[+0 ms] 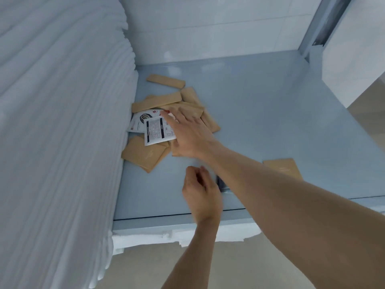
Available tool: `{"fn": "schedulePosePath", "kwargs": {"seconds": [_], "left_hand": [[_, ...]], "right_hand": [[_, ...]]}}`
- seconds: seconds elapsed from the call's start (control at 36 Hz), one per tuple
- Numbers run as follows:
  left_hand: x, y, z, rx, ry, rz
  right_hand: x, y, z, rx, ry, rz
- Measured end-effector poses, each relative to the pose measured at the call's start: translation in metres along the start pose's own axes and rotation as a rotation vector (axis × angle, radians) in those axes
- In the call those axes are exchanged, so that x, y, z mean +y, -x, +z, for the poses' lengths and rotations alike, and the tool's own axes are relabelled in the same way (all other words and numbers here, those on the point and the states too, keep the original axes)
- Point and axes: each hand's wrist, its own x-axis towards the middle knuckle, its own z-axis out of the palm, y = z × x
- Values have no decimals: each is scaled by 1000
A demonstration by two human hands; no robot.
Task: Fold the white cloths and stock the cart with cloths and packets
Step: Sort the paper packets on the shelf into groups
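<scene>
A tall stack of folded white cloths fills the left side of the pale blue cart shelf. Against it lies a loose pile of tan packets, with two white printed packets on top. My right hand reaches over the pile with its fingers spread and straight, the fingertips touching the nearer white packet. My left hand hovers over the shelf's front part, blurred, with its fingers curled. A small dark-edged thing shows beside it; whether the hand holds it is unclear.
One tan packet lies apart, partly under my right forearm. A metal cart post rises at the back right corner. White cloth shows below the shelf's front edge, above a beige floor.
</scene>
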Motion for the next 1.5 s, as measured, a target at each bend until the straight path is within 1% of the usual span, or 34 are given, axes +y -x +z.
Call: {"fn": "schedulePosePath", "kwargs": {"seconds": [0.06,0.08,0.11,0.17,0.22,0.25,0.28,0.33,0.36,0.42,0.44,0.47,0.53,0.61,0.67,0.75,0.78,0.83,0.86,0.92,0.94,1.0,1.06,1.08,1.14,1.19,1.31,1.36,1.44,1.5], "left_hand": [[-3,-2,1,32,41,-33],[-5,-3,2,44,53,-43],[-6,-3,2,55,61,-48],[-6,-4,1,69,82,-56],[-5,-4,0,76,109,-74],[-4,-4,-1,80,125,-82],[-4,-5,-2,84,143,-88],[-3,-6,-4,99,178,-105],[-3,-6,-4,105,196,-117],[-2,-6,-5,103,237,-142],[-1,-6,-6,100,256,-151],[0,-6,-6,99,272,-158],[1,-6,-7,98,290,-159],[2,-6,-8,69,268,-153],[1,-6,-7,54,246,-157],[-1,-8,-7,42,210,-171],[-1,-9,-8,42,202,-171],[-1,-9,-8,38,201,-179],[0,-9,-9,35,214,-188],[1,-10,-13,33,256,-208],[1,-11,-16,28,289,-220],[1,-13,-25,24,354,-241],[-2,-15,-35,44,386,-249],[-4,-17,-41,66,383,-247],[-9,-22,-51,125,295,-221],[-14,-29,-60,144,165,-174],[-18,-44,-70,71,-66,-126],[-17,-52,-71,31,-166,-100],[-17,-61,-70,-2,-268,-42],[-19,-63,-69,8,-307,-12]], "right_hand": [[-1,-3,6,-59,10,37],[-1,-2,8,-52,22,56],[1,0,9,-19,53,50],[3,5,11,85,137,-39],[5,14,10,174,147,-116],[6,17,9,225,101,-105],[8,22,6,286,21,-49],[9,31,-2,387,-240,156],[11,36,-8,403,-442,262],[15,50,-16,361,-857,437],[17,59,-19,329,-979,492],[20,68,-19,311,-1039,521],[26,86,-19,321,-1082,539],[30,108,-17,326,-1176,572],[31,119,-15,268,-1201,573],[29,133,-11,131,-1227,522],[28,136,-11,104,-1217,507],[26,140,-10,140,-1121,487],[27,142,-9,187,-984,472],[34,144,-8,218,-562,397],[37,144,-9,192,-391,354],[42,146,-11,62,-202,327],[45,145,-10,-50,-151,342],[46,144,-10,-66,-147,342],[45,142,-11,-68,-132,339],[43,137,-13,-78,-112,338],[41,121,-20,-99,-141,378],[41,112,-23,-77,-140,405],[41,99,-25,-32,-106,447],[44,91,-23,-68,-100,496]]}}
